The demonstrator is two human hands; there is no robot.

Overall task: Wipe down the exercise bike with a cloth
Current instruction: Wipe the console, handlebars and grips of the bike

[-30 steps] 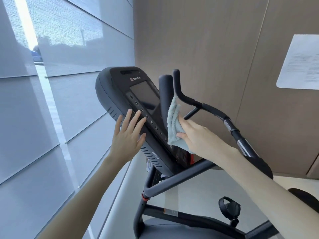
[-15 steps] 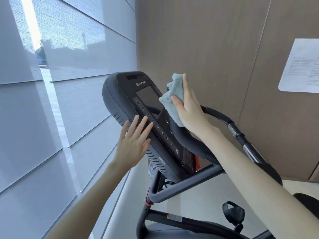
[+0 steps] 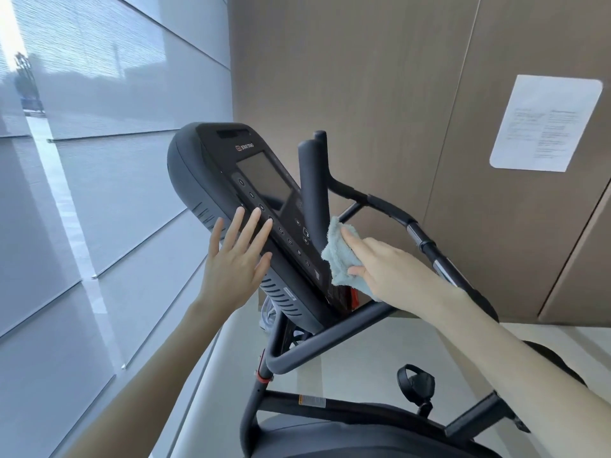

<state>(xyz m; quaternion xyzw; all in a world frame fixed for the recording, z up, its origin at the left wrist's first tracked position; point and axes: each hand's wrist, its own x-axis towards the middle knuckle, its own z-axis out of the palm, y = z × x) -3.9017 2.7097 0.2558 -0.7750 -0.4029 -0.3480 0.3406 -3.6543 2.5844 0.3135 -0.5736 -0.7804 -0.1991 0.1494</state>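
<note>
R hand (image 3: 390,269) dropped w/ cloth (image 3: 337,256), pinching it, seemingly vs handlebar post (image 3: 312,186) base; L hand (image 3: 236,259) flat, fingers straight, on console (image 3: 211,166).

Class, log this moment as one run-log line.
step: wiping | right hand: holds light blue cloth against upright handlebar post | left hand: open, fingers on console

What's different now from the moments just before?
The right hand slid the cloth up the upright grip to its top, then back down near its base, holding it throughout. The left hand stayed open at the console edge.
</note>
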